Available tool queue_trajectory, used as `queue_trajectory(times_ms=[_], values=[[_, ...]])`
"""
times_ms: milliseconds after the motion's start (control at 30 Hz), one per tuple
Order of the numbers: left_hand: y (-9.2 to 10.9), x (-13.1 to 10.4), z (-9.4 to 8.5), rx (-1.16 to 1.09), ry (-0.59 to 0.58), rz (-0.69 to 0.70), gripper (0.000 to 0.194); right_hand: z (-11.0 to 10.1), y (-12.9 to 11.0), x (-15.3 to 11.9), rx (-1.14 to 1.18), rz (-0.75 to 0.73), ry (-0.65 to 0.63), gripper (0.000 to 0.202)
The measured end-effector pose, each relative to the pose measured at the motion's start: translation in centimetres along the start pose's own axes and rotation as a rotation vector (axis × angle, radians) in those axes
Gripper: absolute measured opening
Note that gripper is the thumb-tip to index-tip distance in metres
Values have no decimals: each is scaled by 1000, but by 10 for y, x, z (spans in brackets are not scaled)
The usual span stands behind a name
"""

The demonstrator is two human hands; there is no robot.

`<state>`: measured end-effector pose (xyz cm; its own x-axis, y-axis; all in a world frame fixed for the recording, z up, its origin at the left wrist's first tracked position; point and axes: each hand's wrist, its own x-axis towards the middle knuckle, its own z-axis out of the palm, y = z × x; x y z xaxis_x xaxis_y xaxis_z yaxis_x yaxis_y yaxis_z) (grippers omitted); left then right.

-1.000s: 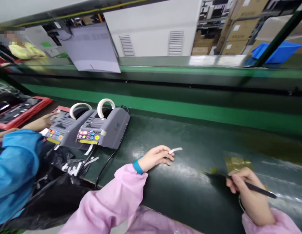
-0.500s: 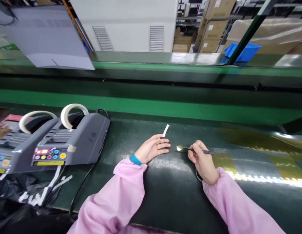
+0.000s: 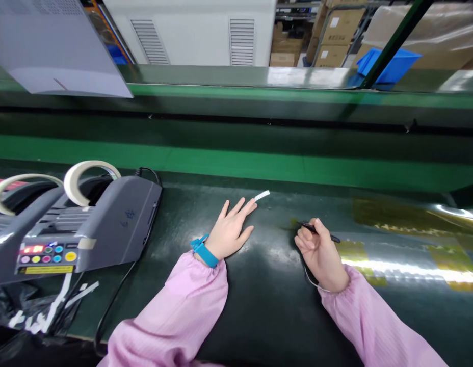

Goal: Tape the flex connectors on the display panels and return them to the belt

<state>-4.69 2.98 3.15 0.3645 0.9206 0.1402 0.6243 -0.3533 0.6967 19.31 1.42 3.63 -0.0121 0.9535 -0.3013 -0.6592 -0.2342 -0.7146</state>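
Observation:
My left hand (image 3: 231, 232), a blue wrist strap (image 3: 205, 251) above it, is palm down over the dark green bench with its fingers spread. A short white tape strip (image 3: 262, 195) touches one fingertip and juts out to the right; it looks stuck there rather than gripped. To the right, my right hand (image 3: 316, 250) is closed around black tweezers (image 3: 316, 232), their tips pointing left. At those tips is a small yellowish translucent piece (image 3: 293, 222), hard to make out against the bench.
Grey tape dispensers (image 3: 117, 224) carrying white tape rolls (image 3: 73, 183) stand on the left, with a cable and tape scraps (image 3: 37, 322) in front. Clear film with amber patches (image 3: 397, 260) lies at the right. A green ledge (image 3: 221, 163) runs along the back.
My left hand has turned palm down and spread its fingers, with the strip now tilted rightward. The yellowish piece at the tweezer tips looks darker. The camera view has shifted.

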Motion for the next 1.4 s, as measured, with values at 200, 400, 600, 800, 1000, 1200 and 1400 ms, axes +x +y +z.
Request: queue_trajectory(times_ms=[200,400,600,800,1000,1200,1400], values=[[-1,-3,1,93,-9,38,63,-4,-2,0,41,21,-18,33],[1,-7,2,154,-72,21,55,-8,-4,-1,72,35,-28,31],[1,-7,2,206,-116,22,46,-9,-6,-1,126,60,-22,30],[-1,-8,2,187,-107,27,46,-10,-6,-1,99,67,-38,31],[-1,-8,4,139,-82,25,46,-11,-6,0,95,43,-26,32],[0,-8,3,108,-71,19,46,-10,-6,0,130,58,-11,32],[0,-7,3,140,-91,18,46,-10,-7,-1,155,74,-9,31]])
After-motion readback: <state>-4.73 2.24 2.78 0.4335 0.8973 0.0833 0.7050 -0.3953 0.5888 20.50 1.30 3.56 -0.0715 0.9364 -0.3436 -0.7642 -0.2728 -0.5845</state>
